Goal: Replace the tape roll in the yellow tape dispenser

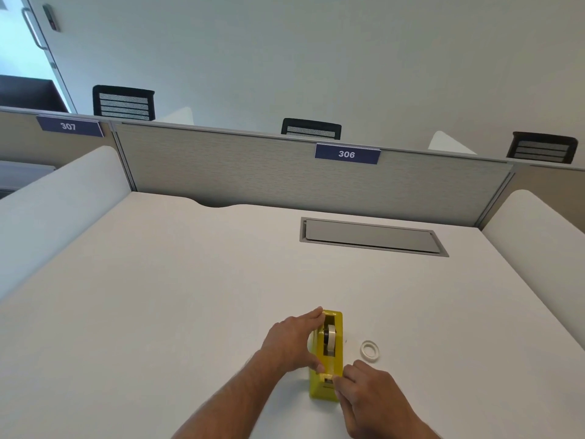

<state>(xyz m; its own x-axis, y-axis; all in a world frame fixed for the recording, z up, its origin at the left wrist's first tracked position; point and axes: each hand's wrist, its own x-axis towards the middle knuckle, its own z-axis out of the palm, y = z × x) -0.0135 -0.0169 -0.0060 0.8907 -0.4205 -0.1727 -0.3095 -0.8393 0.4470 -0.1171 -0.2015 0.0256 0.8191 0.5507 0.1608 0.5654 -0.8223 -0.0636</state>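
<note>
The yellow tape dispenser [336,359] stands on the white desk [190,296], its length pointing away from me. A tape roll [330,339] on a black hub sits upright in its slot. My left hand [292,340] clasps the dispenser's left side, fingers along the top edge. My right hand [368,394] is at the near cutter end, fingertips pinching the tape strip there. A second, thin white tape roll [369,349] lies flat on the desk just right of the dispenser.
A grey cable hatch [370,237] is set into the desk at the back right. A grey partition [253,166] with the label 306 closes the far edge. White side dividers stand left and right. Chair backs show beyond the partition.
</note>
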